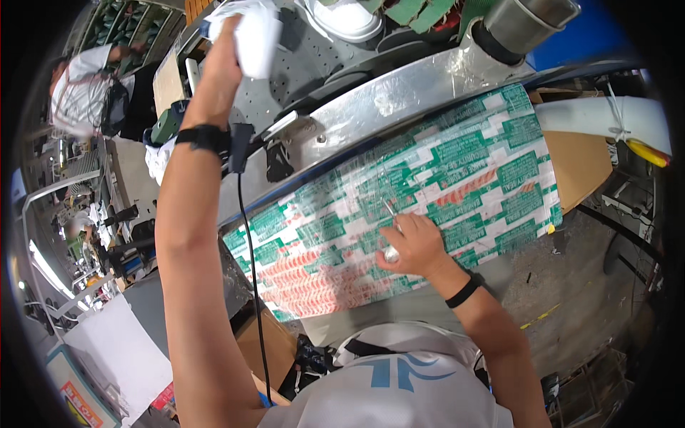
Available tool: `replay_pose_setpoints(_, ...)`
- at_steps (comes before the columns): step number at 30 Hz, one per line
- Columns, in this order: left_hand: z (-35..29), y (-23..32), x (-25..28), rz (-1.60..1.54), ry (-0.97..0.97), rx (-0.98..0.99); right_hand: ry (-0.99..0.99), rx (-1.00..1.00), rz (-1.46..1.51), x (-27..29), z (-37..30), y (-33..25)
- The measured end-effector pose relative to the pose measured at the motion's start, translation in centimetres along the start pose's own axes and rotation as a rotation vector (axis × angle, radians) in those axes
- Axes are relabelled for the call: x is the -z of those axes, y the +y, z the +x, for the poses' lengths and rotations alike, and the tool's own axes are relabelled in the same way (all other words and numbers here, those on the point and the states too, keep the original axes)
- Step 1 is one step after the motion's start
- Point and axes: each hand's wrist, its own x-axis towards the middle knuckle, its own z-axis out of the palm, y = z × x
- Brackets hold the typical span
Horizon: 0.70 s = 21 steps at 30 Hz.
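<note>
My left hand (225, 53) reaches to the far left with its fingers closed around a white piece (257, 39), smeared by motion; its exact kind does not show. It is above a grey perforated work surface (275, 85). Over the board covered in green, white and red printed tape (492, 164), my right hand (414, 246) is curled around a small silver tool (390, 207). A thin pointed end sticks out past the fingers, and a rounded shiny part shows by the thumb. The rest of that tool is hidden in the palm.
A shiny metal machine arm (385, 93) runs behind the taped board, with a metal cylinder (528, 28) at its right end. Green fabric pieces (421, 13) and a white item (349, 20) lie beyond. A black cable (250, 250) hangs beside my left arm. Another person (89, 89) is far left.
</note>
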Motion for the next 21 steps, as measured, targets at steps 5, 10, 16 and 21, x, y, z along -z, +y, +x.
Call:
replay_pose_setpoints(5, -18.5, 5.9, -1.3, -0.065, -0.051, 0.008, 0.019, 0.002, -0.015, -0.1, -0.4, 0.5)
replay_pose_setpoints(10, -39.0, 0.9, 1.4, 0.405, 0.149, -0.173, 0.064, 0.041, 0.005, 0.2, -0.2, 0.1)
replay_pose_setpoints(16, -52.6, -12.8, -2.4, 0.584, 0.486, 0.107, 0.033, 0.019, -0.060, 0.6, -0.3, -0.7)
replay_pose_setpoints(21, -55.3, -18.1, -1.8, 0.515, 0.328, -0.154, -0.042, -0.081, 0.071, 1.0, -0.7, -1.3)
